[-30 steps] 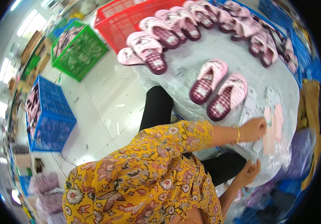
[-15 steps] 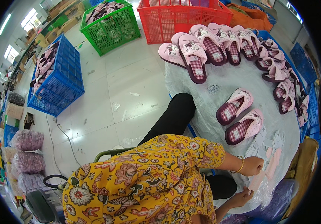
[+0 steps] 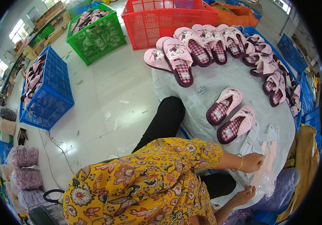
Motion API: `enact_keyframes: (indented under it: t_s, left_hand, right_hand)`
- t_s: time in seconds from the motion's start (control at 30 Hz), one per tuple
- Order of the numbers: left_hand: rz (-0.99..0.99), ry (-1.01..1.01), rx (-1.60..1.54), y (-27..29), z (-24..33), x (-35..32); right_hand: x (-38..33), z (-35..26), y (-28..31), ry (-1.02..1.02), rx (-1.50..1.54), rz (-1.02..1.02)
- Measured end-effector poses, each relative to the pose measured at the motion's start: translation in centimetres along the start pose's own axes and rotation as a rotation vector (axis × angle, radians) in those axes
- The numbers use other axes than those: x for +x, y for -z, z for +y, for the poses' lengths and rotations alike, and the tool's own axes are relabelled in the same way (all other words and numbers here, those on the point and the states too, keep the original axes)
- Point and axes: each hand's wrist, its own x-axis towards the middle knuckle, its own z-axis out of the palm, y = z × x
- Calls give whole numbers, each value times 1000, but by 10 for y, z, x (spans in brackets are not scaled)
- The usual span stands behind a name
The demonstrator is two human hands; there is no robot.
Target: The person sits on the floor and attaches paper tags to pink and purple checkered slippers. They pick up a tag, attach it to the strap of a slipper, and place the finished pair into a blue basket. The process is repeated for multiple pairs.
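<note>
My left hand [image 3: 252, 162], with a bangle at its wrist, is closed at the upper end of a pale pink strip [image 3: 257, 177]; what its fingers hold is hidden. Below it, my right hand [image 3: 245, 194] pinches the strip's lower end. More pink strips [image 3: 270, 156] lie just beyond on the plastic-covered table [image 3: 198, 103]. White tags [image 3: 250, 141] are spread beside my left hand. A pair of pink slippers, one slipper [image 3: 224, 106] and its mate [image 3: 236, 125], with checked insoles, sits farther off.
Several pink slippers [image 3: 179, 60] line the table's far edge and right side. Beyond stand a red crate [image 3: 168, 28], a green crate [image 3: 99, 39] and a blue crate [image 3: 52, 93], the latter two filled with slippers. Bagged bundles [image 3: 24, 165] are stacked at the left.
The whole view has shifted slightly, moving the crates and slippers leftward. My hands are a little farther apart along the pink strip, and more of it shows between them.
</note>
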Motion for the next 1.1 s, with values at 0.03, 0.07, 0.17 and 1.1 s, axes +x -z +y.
enact_keyframes:
  t_s: [0.03, 0.07, 0.17, 1.1]
  left_hand:
    - [-18, 7, -11, -5, 3, 3]
    - [-36, 14, -20, -10, 5, 6]
    - [-46, -36, -36, -30, 0, 13]
    - [-435, 557, -404, -106, -23, 36]
  right_hand:
    - [-1, 5, 2, 16, -11, 25]
    - [-2, 1, 7, 10, -43, 21]
    - [-12, -9, 22, 34, -106, 15]
    - [-70, -64, 58, 747, 243, -268]
